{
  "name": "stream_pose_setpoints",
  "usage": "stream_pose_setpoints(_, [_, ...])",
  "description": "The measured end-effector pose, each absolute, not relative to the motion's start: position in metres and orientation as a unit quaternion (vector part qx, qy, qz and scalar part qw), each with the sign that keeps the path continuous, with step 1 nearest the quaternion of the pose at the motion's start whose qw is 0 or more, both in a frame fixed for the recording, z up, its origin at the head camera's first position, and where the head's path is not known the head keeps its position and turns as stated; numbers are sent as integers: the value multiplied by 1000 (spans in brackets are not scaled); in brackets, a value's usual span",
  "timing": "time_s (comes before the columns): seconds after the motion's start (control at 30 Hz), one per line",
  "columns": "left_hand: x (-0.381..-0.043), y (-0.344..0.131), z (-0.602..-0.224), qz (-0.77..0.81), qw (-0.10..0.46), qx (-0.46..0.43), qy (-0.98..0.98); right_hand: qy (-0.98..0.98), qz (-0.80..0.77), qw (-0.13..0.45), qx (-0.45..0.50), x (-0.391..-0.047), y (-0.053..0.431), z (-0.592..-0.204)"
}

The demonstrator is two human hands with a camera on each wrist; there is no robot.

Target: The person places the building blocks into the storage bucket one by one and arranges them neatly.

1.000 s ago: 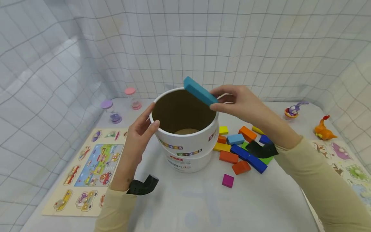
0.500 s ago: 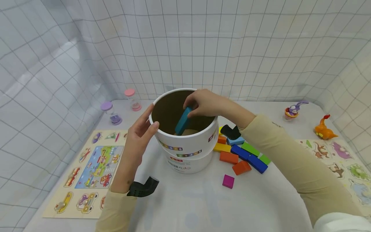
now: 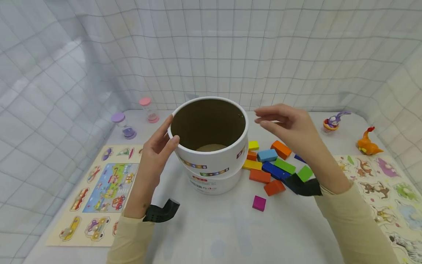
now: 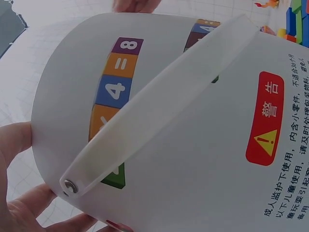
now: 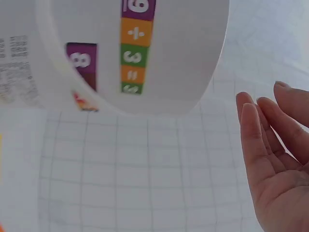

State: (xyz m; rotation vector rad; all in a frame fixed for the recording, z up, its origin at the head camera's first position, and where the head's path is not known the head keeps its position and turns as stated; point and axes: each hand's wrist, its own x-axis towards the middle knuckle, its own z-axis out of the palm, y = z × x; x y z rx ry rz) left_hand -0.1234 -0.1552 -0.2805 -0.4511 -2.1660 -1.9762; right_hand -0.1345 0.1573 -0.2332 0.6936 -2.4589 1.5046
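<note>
A tall white bucket (image 3: 211, 163) with printed number strips stands upright on the table. My left hand (image 3: 155, 157) grips its left side at the rim, thumb toward the front and fingers farther back. In the left wrist view, the bucket's wall (image 4: 193, 145) and pale strap handle (image 4: 159, 101) fill most of the picture. My right hand (image 3: 290, 124) hovers just right of the rim, fingers loosely bent and holding nothing. Below it lie colored blocks, among them a light blue block (image 3: 267, 155), a green block (image 3: 285, 165) and a magenta block (image 3: 259, 203). The near wall hides part of the bucket's floor.
Puzzle boards lie at left (image 3: 110, 187) and right (image 3: 379, 183). Two sandglasses, one purple (image 3: 123, 125) and one pink (image 3: 149, 110), stand behind the left board. A purple figurine (image 3: 333, 123) and an orange toy (image 3: 368, 143) sit back right. Grid-patterned cloth (image 3: 211, 47) closes the back.
My right hand carried a teal block down into the bucket, let go of it, and came back out to the right with nothing in it. The left hand stayed at the rim.
</note>
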Motion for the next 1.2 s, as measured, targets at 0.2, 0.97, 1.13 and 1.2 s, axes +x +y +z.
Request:
stream_pose_setpoints(0.2, [-122,-156,-277,-668,72,-143,-727,-822,554,110,71,-96,210,-282])
stream_pose_setpoints(0.97, [-122,-154,-279,-679,65,-140,-717,-942,333,11,-50,-68,237,-403])
stream_pose_setpoints(1.13, [-121,-155,-280,-671,71,-133,-726,-944,324,51,-35,-68,234,-405])
stream_pose_setpoints(1.2, [-121,-155,-279,-670,72,-132,-727,-943,327,46,-37,-68,235,-402])
